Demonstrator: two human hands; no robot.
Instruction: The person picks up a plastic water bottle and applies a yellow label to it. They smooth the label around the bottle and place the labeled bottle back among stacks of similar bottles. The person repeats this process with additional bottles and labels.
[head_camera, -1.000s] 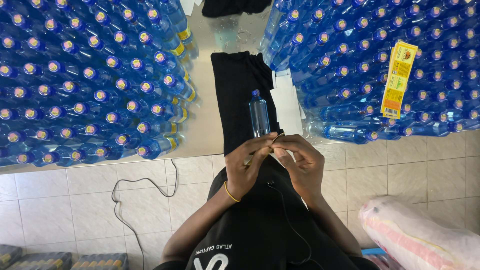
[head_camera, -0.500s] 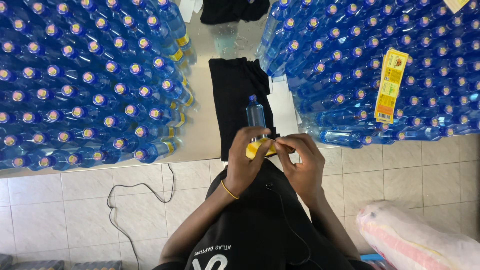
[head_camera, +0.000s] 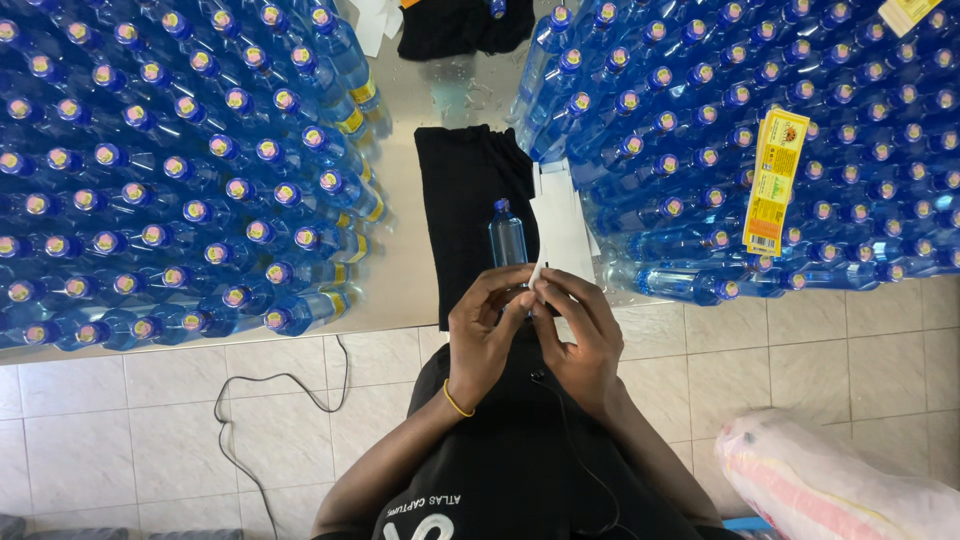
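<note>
Gone from view, yellow label; hands (head_camera: 530, 325) hold clear blue-capped bottle (head_camera: 507, 234).

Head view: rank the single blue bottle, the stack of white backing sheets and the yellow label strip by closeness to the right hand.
From the right hand:
1. Single blue bottle, just ahead, by the fingertips.
2. White backing sheets, farther ahead on the table.
3. Yellow label strip, far right, atop the bottles.

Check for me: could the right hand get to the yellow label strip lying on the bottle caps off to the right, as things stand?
Probably yes. The yellow label strip lies uncovered on top of the caps, nothing over it. But the right hand is busy at the bottle with the left hand, so it would need to let go first.
</note>
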